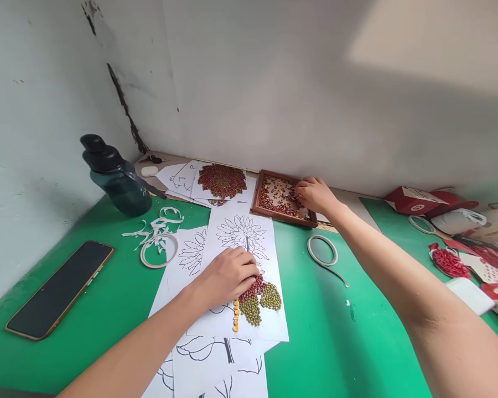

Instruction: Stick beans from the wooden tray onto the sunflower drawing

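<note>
1. We see the left hand (228, 276) lying palm-down on a flower drawing (243, 265), fingers curled loosely, their tips touching a patch of red beans (254, 287) stuck on the paper.
2. Just below those red beans sit two clusters of green beans (260, 304), with a short column of yellow corn kernels (236, 315) at their left edge.
3. The right hand (313, 194) reaches to the far side of the table, into a wooden tray (259, 193) of mixed red and yellow seeds set against the wall. Its fingertips are drawn together down among the seeds; we cannot tell whether they have hold of one, as the hand covers them.
4. Left of the tray lies a finished seed picture (222, 181), on other outline sheets.
5. On the green table (327, 342), a tape ring (321, 250) rests between the drawing and the right forearm; another ring (158, 250) lies left of the sheets, beside white paper scraps.
6. Farther left stand a dark water bottle (116, 177) and a phone (60, 288) lying face-up.
7. Red packets (415, 200) crowd the right edge.
</note>
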A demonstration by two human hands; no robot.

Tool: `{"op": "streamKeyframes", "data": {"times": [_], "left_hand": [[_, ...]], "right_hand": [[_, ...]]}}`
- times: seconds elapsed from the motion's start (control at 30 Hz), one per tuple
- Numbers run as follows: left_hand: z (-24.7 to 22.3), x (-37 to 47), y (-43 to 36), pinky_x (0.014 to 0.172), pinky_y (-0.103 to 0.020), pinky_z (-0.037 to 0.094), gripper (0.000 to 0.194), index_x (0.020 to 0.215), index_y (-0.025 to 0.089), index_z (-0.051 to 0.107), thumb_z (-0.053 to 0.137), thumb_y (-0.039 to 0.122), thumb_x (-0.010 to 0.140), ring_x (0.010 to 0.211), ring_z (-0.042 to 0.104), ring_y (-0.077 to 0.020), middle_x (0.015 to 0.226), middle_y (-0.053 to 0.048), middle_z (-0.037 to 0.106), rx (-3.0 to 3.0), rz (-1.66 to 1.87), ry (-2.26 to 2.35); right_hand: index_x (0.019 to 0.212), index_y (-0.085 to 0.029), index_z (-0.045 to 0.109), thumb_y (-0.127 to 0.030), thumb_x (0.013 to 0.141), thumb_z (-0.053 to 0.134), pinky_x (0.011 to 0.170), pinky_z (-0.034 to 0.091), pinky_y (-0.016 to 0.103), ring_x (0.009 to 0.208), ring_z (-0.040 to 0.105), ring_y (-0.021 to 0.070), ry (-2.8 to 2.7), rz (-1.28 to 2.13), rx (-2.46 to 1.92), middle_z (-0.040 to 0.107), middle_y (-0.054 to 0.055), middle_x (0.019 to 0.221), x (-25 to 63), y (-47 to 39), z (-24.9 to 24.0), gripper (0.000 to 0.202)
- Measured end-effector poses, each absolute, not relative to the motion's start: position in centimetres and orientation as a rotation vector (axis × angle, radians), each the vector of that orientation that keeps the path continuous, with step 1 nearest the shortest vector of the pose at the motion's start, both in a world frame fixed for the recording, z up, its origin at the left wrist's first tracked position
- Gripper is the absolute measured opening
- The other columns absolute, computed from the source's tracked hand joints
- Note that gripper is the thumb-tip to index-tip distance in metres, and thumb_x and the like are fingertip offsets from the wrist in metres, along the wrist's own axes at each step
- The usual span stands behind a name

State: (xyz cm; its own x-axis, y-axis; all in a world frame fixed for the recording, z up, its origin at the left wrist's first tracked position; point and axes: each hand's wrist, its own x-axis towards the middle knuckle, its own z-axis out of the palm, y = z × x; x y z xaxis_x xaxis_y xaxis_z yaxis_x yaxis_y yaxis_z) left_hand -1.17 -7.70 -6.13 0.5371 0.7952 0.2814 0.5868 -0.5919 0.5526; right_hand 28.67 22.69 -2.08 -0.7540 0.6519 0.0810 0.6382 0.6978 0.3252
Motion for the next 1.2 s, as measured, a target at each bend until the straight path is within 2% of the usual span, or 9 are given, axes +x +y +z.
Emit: {"op": "streamKeyframes", "data": {"times": [0.23,0.37,0.47,0.63,0.67,0.73,0.83,1.03,1.2], "left_hand": [[-6.2,-1.0,-7.5,0.091,-0.040,0.050,0.012,0.109,0.022,0.073,0.066,0.016,0.102,0.103,0.063,-0.0216,0.110,-0.003,0.072,2.420,0.720,1.148],[-5.6,-1.0,-6.7,0.079,-0.037,0.049,0.007,0.101,0.020,0.071,0.065,0.016,0.101,0.094,0.064,-0.0212,0.103,-0.004,0.071,2.684,0.584,1.083],[-5.2,-1.5,-5.7,0.073,-0.036,0.047,0.012,0.093,0.018,0.066,0.060,0.010,0.099,0.085,0.062,-0.0206,0.097,-0.005,0.071,2.909,0.551,1.001],[-5.5,-4.8,-4.6,0.071,-0.034,0.046,0.028,0.086,0.019,0.062,0.047,-0.005,0.085,0.083,0.061,-0.0183,0.095,-0.005,0.072,2.824,1.051,1.127],[-5.5,-5.6,-4.7,0.067,-0.032,0.044,0.033,0.081,0.019,0.059,0.042,-0.008,0.080,0.077,0.058,-0.0163,0.086,-0.003,0.070,2.757,1.168,1.151],[-5.4,-7.1,-4.9,0.056,-0.031,0.035,0.032,0.070,0.021,0.050,0.039,-0.009,0.075,0.061,0.045,-0.0143,0.066,0.001,0.056,2.673,1.303,1.171],[-5.2,-8.3,-5.1,0.051,-0.031,0.026,0.029,0.064,0.022,0.042,0.038,-0.006,0.072,0.055,0.031,-0.0141,0.057,0.004,0.041,2.603,1.349,1.220],[-6.5,-8.2,-4.1,0.047,-0.030,0.024,0.025,0.062,0.021,0.042,0.038,-0.003,0.067,0.050,0.031,-0.0125,0.054,0.004,0.042,2.663,1.171,1.248],[-7.1,-8.5,-4.0,0.048,-0.029,0.023,0.023,0.061,0.021,0.043,0.039,-0.001,0.067,0.050,0.033,-0.0116,0.053,0.005,0.043,2.613,1.124,1.277]], "right_hand": [[0.096,-0.019,0.081,-0.015,0.096,0.054,0.089,0.042,0.039,0.119,0.062,0.0322,2.821,0.356,1.221,0.079,0.011,0.121,28.3,23.1,-2.5,0.027],[0.096,-0.020,0.081,-0.014,0.093,0.055,0.087,0.043,0.038,0.116,0.063,0.0312,2.827,0.351,1.261,0.080,0.011,0.118,28.5,23.7,-2.8,0.027],[0.100,-0.019,0.082,-0.015,0.091,0.055,0.087,0.045,0.039,0.117,0.062,0.0331,2.814,0.370,1.405,0.080,0.012,0.118,29.5,24.1,-3.0,0.029],[0.104,-0.020,0.084,-0.023,0.092,0.058,0.088,0.048,0.039,0.110,0.065,0.0313,2.808,0.315,1.535,0.080,0.010,0.118,30.8,24.4,-3.0,0.029],[0.105,-0.020,0.084,-0.024,0.092,0.058,0.091,0.048,0.038,0.110,0.065,0.0302,2.837,0.273,1.482,0.080,0.010,0.119,30.7,24.4,-2.9,0.029],[0.106,-0.020,0.084,-0.023,0.094,0.057,0.094,0.049,0.038,0.112,0.065,0.0291,2.876,0.214,1.375,0.079,0.010,0.122,30.1,24.3,-2.9,0.030],[0.103,-0.020,0.084,-0.018,0.093,0.056,0.093,0.049,0.037,0.114,0.064,0.0298,2.846,0.226,1.319,0.079,0.010,0.123,29.0,24.2,-3.0,0.030],[0.097,-0.018,0.081,-0.012,0.089,0.054,0.087,0.050,0.038,0.112,0.064,0.0322,2.815,0.264,1.374,0.080,0.012,0.118,27.9,23.8,-3.0,0.029],[0.095,-0.021,0.080,-0.020,0.096,0.056,0.103,0.051,0.050,0.116,0.065,0.0352,3.151,0.180,1.603,0.079,0.013,0.119,26.8,17.6,-2.2,0.024]]}}
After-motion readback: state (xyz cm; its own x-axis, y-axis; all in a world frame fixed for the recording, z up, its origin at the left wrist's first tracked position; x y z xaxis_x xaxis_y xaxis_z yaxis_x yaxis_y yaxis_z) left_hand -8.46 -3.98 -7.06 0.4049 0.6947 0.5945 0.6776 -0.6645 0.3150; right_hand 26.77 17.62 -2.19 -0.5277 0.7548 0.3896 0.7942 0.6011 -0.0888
